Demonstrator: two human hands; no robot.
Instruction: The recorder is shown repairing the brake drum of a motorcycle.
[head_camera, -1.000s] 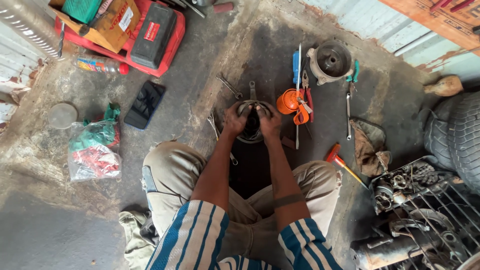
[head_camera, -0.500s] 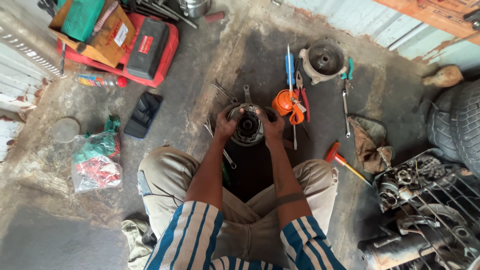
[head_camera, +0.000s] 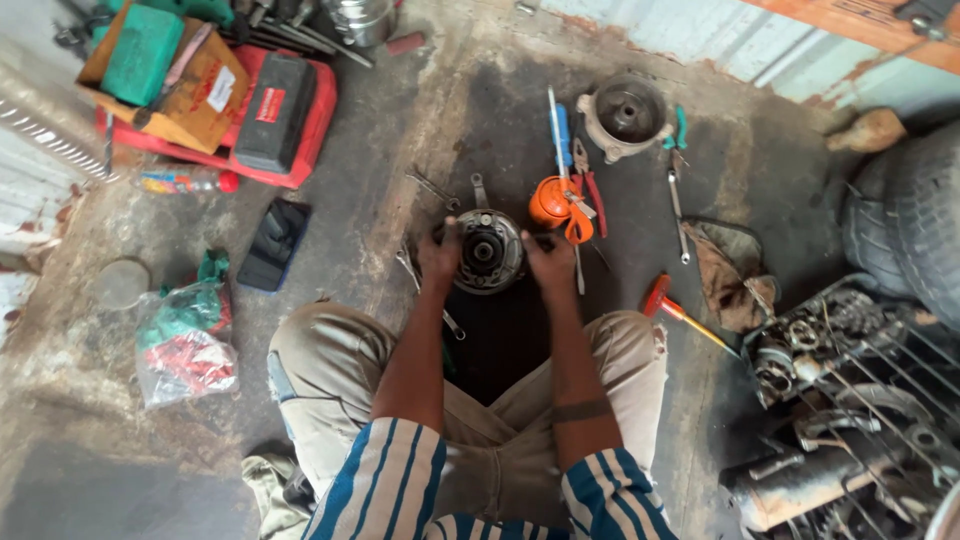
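Leftmost, a plastic bag (head_camera: 185, 340) of scraps lies on the concrete floor (head_camera: 400, 130), well apart from the work. Next, the left hand (head_camera: 440, 256) grips the left rim of a round metal brake drum plate (head_camera: 487, 250) resting on the floor; the right hand (head_camera: 550, 265) clasps its right rim. Just beyond sits an orange oil can (head_camera: 556, 203), then a red-handled hammer (head_camera: 680, 312)

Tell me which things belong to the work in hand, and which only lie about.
In hand:
round metal hub part
left hand
right hand

Lying about:
orange oil can
blue screwdriver
red-handled hammer
grey housing
plastic bag
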